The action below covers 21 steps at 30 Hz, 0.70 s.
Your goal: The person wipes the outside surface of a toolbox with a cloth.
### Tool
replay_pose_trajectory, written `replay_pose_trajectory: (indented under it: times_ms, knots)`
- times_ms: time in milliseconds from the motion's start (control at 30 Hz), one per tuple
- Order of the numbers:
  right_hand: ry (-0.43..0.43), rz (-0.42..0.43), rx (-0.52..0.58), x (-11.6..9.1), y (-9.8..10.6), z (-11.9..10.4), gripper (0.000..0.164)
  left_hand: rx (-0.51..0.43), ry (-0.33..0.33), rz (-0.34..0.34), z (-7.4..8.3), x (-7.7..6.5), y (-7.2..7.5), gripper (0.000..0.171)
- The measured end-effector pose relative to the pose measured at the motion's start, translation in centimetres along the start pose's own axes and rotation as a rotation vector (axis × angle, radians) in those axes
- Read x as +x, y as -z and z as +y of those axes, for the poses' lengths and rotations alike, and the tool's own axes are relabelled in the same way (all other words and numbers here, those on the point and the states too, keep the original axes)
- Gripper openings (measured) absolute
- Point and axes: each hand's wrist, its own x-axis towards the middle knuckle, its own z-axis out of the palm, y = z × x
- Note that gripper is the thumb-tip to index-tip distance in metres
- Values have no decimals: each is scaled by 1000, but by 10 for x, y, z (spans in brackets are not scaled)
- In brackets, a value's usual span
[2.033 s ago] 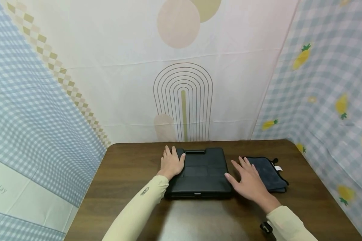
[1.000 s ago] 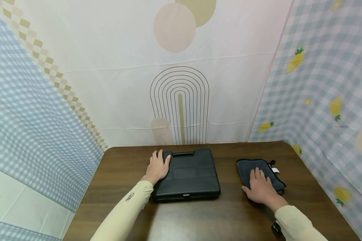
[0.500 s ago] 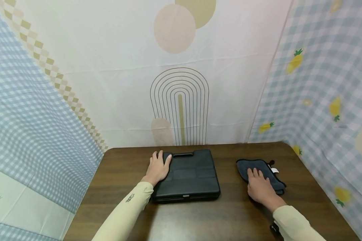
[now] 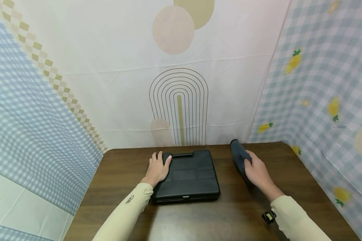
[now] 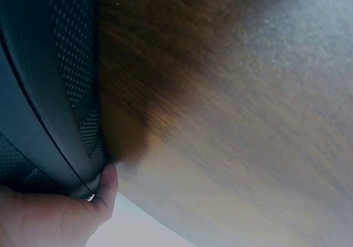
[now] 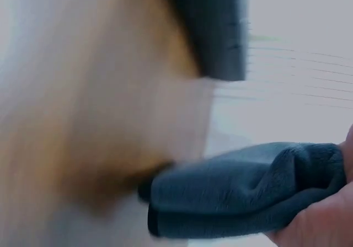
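Observation:
A flat black case (image 4: 187,175) lies on the table, its handle at the back and a small latch on the front. My left hand (image 4: 157,170) holds its left edge near the back corner, thumb on top. In the left wrist view one finger (image 5: 107,183) bends round the corner against the case's side (image 5: 74,65). To the right, my right hand (image 4: 256,169) grips a folded dark blue-grey cloth (image 4: 239,155), which is lifted and tilted. The right wrist view shows the cloth (image 6: 231,194) bunched, its dark-edged end pointing away from the hand.
The brown wooden table (image 4: 199,221) has rounded back corners. A white printed curtain (image 4: 123,100) hangs behind it, with checked curtains (image 4: 319,110) at the sides. A small black device (image 4: 268,217) sits at the right wrist.
The case slid left with my left hand, which then stayed still. My right hand moved from beside the case to the cloth, grasped it, and lifted it up and to the left.

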Motion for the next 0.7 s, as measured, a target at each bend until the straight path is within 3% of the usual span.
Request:
replay_pose_trajectory:
  times_ms: [100, 233, 400, 567, 700]
  knots:
    - [-13, -12, 108, 2, 2, -15, 59, -5, 1, 2, 0, 0, -1, 80]
    - [-11, -7, 170, 3, -1, -27, 57, -10, 3, -1, 1, 0, -1, 81]
    - [20, 16, 173, 5, -11, -36, 55, 3, 3, -6, 3, -1, -1, 81]
    - [82, 34, 154, 20, -31, -46, 54, 8, 5, 3, 4, -1, 0, 81]
    - [145, -18, 153, 38, -54, -59, 51, 25, 14, 1, 2, 0, 0, 82]
